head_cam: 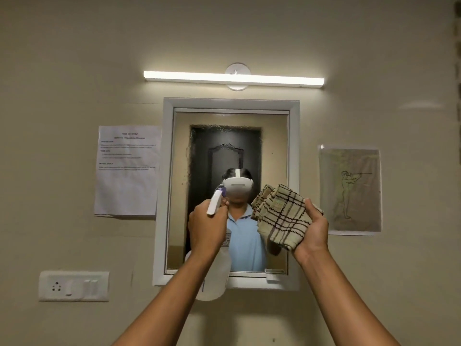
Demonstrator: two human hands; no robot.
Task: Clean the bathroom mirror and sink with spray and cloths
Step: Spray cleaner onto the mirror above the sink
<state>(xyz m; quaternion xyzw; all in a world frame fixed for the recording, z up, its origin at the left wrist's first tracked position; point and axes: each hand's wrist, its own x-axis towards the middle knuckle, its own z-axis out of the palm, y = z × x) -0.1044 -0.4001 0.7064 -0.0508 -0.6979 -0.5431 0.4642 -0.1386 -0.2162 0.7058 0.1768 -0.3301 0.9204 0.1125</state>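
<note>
A white-framed mirror [274,151] hangs on the wall straight ahead, its glass speckled with droplets in the upper middle. My left hand [207,226] grips a clear spray bottle [215,275] by its neck, and the white trigger head with a purple nozzle [216,199] points at the glass. My right hand [311,233] holds a folded beige checked cloth [282,216] up in front of the mirror's lower right part. The sink is out of view.
A lit tube light [233,79] runs above the mirror. A printed paper sheet [127,171] is stuck left of it and a line drawing [350,191] right of it. A white socket and switch plate [74,286] sits low on the left wall.
</note>
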